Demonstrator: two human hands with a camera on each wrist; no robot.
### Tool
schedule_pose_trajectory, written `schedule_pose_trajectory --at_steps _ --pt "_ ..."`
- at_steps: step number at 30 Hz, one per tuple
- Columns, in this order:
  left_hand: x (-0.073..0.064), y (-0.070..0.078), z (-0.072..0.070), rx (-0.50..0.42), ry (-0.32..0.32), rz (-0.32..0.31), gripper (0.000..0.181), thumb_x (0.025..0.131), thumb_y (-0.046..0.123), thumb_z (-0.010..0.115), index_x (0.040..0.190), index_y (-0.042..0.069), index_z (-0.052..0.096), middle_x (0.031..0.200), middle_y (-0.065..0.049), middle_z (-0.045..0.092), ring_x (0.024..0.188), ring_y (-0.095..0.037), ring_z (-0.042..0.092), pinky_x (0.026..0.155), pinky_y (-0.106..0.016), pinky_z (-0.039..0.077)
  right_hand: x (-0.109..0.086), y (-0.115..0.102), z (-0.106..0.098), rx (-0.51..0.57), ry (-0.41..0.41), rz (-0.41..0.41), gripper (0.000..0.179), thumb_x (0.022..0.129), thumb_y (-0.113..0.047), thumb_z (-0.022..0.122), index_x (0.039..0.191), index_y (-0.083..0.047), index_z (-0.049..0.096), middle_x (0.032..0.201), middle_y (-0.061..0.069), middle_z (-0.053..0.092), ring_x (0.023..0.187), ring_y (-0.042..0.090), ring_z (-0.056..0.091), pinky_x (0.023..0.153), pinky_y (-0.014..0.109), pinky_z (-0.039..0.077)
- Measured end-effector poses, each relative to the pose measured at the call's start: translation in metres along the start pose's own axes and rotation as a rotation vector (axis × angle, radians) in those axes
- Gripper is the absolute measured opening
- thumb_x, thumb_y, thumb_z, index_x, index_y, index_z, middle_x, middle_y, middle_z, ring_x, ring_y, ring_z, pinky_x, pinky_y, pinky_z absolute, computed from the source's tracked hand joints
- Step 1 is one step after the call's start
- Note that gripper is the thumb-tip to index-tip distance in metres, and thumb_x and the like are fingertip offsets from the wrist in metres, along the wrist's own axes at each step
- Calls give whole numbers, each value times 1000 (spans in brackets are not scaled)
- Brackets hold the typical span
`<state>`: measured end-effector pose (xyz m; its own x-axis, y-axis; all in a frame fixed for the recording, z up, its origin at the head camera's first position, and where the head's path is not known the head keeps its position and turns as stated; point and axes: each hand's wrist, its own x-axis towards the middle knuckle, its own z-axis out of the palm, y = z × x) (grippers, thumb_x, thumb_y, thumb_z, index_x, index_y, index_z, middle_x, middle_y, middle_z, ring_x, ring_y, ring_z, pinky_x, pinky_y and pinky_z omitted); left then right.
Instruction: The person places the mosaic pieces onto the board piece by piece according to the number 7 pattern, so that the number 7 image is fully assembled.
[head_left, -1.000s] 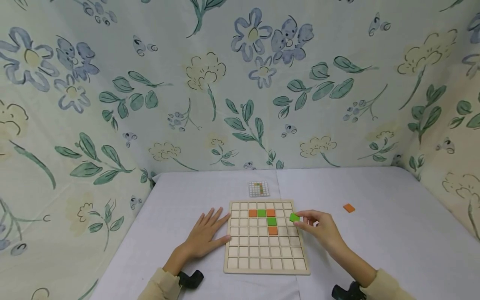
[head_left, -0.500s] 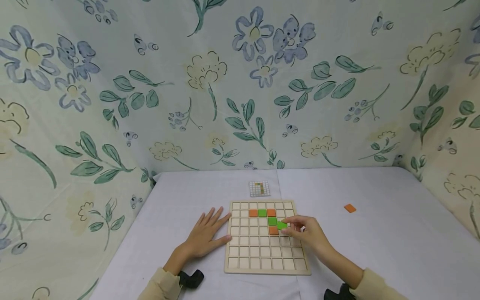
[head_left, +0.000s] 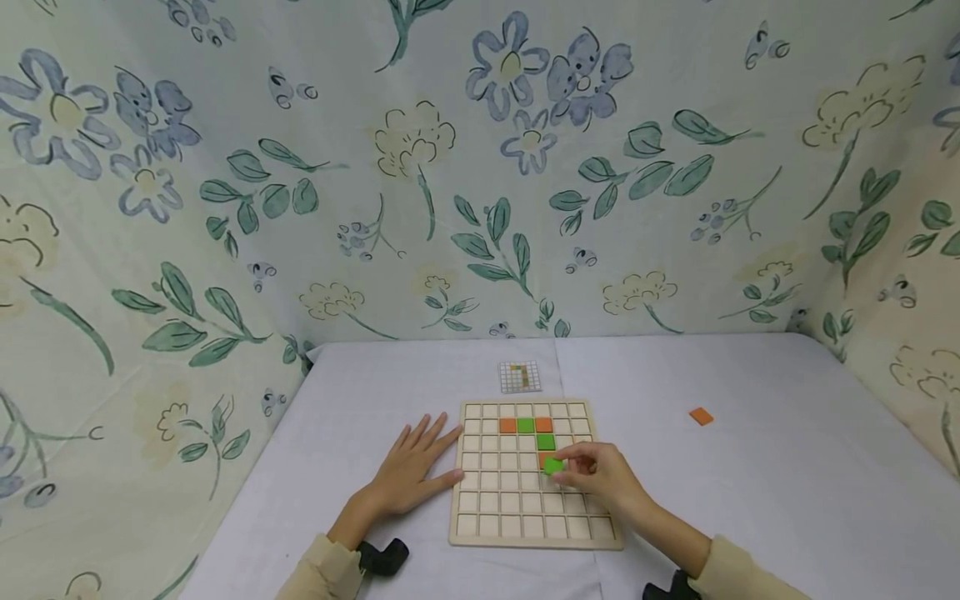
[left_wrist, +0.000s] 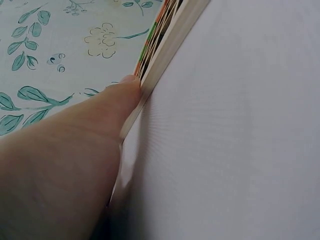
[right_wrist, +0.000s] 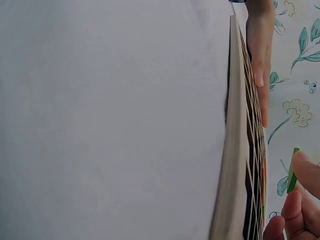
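Observation:
My right hand [head_left: 600,477] pinches a green square tile [head_left: 552,467] between thumb and fingers, over the middle of a wooden grid board [head_left: 510,527]. The held tile [right_wrist: 294,171] stands out above the board in the right wrist view. In the head view it partly covers an orange tile [head_left: 543,457]. Orange and green tiles lie in the grid: a row with a green tile [head_left: 525,426] between two orange ones, then a green tile [head_left: 545,442] below its right end. Flat with spread fingers, my left hand [head_left: 411,471] rests at the board's left edge, its thumb [left_wrist: 131,82] touching the side.
A small card with a grid pattern [head_left: 519,377] lies behind the board. One loose orange tile [head_left: 701,416] is on the white tablecloth [head_left: 757,467] to the right. A floral curtain [head_left: 420,208] hangs behind and at both sides.
My right hand has carried the green tile left and toward me, from the board's right edge to over the lower orange tile. The left hand has stayed in place.

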<state>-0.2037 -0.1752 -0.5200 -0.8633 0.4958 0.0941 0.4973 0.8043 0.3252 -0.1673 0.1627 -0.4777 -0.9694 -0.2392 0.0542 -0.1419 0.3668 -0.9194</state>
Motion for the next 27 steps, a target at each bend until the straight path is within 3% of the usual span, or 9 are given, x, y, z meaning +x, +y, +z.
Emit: schedule_pose_trajectory --at_steps 15,27 --pt "1 1 -1 0 6 7 75 97 68 42 159 27 27 166 -6 15 151 -35 8 118 -59 6 3 11 4 -119 -45 -59 28 79 -11 84 102 2 75 75 -4 60 63 5 46 53 16 38" --pt "0 2 -2 -4 7 12 75 97 67 42 159 26 28 165 -8 16 151 -36 8 117 -60 6 3 14 5 -151 -53 -78 26 77 -9 86 100 0 75 71 -3 55 59 5 42 50 18 34"
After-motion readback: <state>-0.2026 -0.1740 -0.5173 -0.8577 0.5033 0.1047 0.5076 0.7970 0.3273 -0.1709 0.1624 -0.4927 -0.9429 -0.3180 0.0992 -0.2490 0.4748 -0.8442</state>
